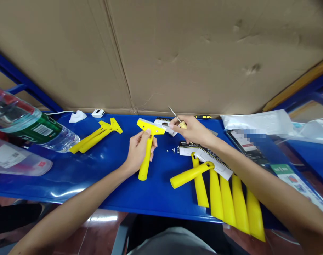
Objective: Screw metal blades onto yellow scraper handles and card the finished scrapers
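Note:
My left hand (137, 149) is closed round the upper handle of a yellow scraper (145, 164), its wide head turned up and a clear strip along the top edge. Two dark screw spots show on that head. In my right hand (192, 130) is a screwdriver (173, 112), its thin metal shaft pointing up and left, just right of the scraper head and apart from it. Small screws and nuts (174, 150) lie on the blue table (119, 187) below the right hand. Near them are small white-and-black boxes (186, 150), partly behind the right forearm.
Several yellow handles (225, 198) lie at the right front. Two yellow scrapers (97, 136) rest at the left, near a large water bottle (41, 127) and a plastic cup (23, 157). A phone-like package (243, 145) and plastic bag (257, 120) are at right; cardboard (177, 53) stands behind.

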A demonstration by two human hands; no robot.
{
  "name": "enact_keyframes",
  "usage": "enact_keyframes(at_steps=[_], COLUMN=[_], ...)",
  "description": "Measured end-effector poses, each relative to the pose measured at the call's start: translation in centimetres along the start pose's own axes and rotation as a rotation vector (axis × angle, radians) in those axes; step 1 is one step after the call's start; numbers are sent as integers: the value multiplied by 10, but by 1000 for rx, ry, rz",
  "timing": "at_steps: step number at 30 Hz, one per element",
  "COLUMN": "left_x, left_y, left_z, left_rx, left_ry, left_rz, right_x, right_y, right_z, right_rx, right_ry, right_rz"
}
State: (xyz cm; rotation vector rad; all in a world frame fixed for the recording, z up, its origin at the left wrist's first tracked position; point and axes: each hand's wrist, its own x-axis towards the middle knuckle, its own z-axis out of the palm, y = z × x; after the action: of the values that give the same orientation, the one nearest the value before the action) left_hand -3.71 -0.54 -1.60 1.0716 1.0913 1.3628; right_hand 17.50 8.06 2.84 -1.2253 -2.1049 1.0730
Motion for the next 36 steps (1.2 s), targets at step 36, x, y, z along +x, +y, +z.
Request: enact_keyframes(at_steps=[36], left_x=[-6], left_y=[9], left_z=[6], left_rx=[50], left_ry=[-306], left_rz=[-331], right_x=[-7], right_y=[-7], right_z=[-6], right_rx=[-429], right_ry=[118], right_rz=[-454])
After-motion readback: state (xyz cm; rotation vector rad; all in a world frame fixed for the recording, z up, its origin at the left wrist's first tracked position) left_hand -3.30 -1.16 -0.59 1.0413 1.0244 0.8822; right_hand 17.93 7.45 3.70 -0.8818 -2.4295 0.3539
